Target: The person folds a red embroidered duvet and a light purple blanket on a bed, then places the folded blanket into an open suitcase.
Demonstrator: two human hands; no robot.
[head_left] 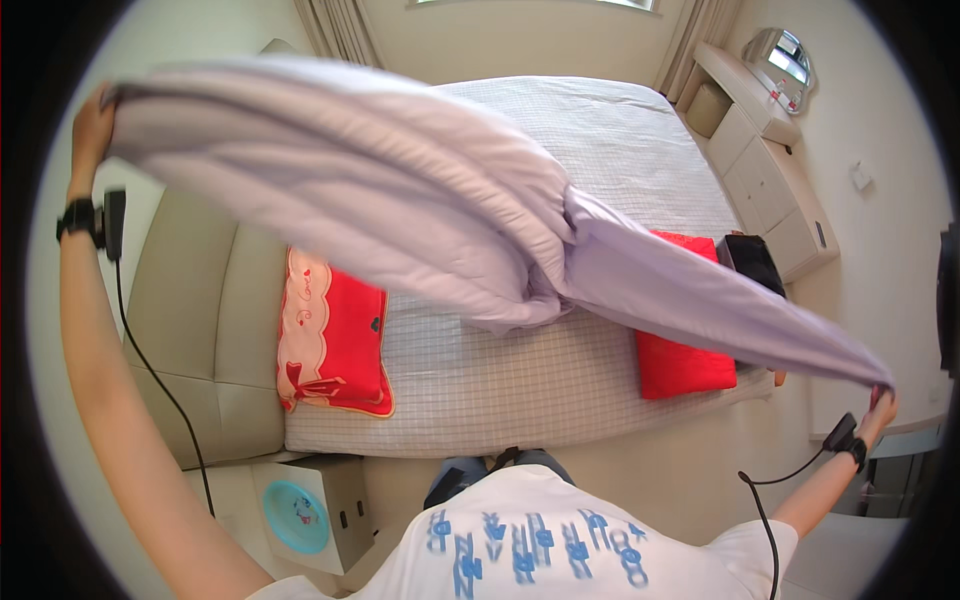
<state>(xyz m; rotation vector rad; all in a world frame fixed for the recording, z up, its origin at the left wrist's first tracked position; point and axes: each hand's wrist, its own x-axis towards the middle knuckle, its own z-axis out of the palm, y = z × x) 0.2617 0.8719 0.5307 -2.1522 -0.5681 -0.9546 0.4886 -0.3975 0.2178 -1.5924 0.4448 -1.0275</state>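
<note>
Count so far: two hands, left [93,140] and right [880,408], on one lilac quilt [400,180]. Two black wristbands [78,223], one just behind each hand. One red-and-pink pillow [340,345], nearer than the left hand and to its right.

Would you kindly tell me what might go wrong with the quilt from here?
The quilt overlaps the red pillow in view, so it might drag that askew. Its bunched middle could leave it lying lumpy on the bed. The left hand and right hand grip only its ends, so one might slip.
</note>
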